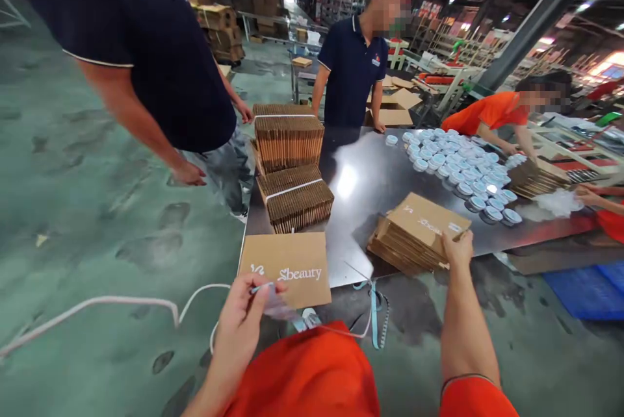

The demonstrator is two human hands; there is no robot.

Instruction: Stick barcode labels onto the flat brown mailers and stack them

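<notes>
My left hand [246,316] is closed in a pinch on a thin light-blue strip [263,287]; a translucent, blurred part of it trails down toward my orange shirt. Just beyond it, a flat cardboard carton [292,251] printed "Sbeauty" lies at the table's near left corner. My right hand [458,251] is at the right edge of a leaning stack of flattened cartons [412,235], its thumb on the top one and its other fingers hidden below the edge. A small white label shows on that top carton near my thumb.
Strapped bundles of flattened cartons [297,199] stand at the table's [348,209] left side. Many round blue-and-white tins [453,160] cover its far right. Light-blue straps [374,313] hang off the near edge. Two people in navy [348,79] and others in orange [492,112] stand around.
</notes>
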